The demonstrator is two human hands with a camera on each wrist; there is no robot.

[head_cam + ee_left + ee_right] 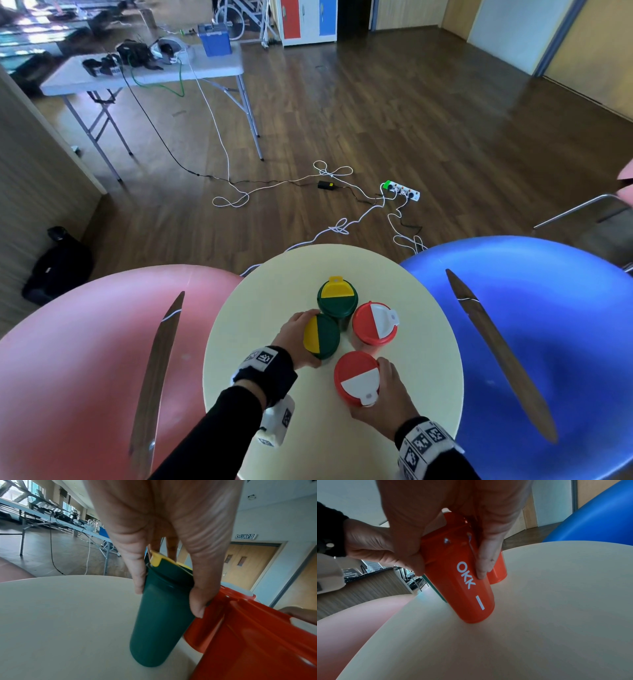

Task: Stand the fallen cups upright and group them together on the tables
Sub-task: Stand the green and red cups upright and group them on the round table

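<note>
A green cup with a yellow-and-green lid [322, 337] is gripped round its upper body by the left hand [294, 334], upright on the cream round table [257, 308]. An orange "OKK" cup [357, 377], just right of that grip, is clasped by the right hand [387, 394]. Beyond both grips, a second green cup [337, 298] and a second orange cup [374, 323] are stood close together.

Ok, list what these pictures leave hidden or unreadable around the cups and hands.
- Left hand fingertips: head view, behind the near green cup.
- Near red cup base: head view, under its lid.
- Far green cup: left wrist view, blocked by the hand.
- Far red cup: right wrist view, mostly behind right hand.

folding table [212, 70], blue box [216, 39], power strip [402, 190], black bag [56, 265]
</note>
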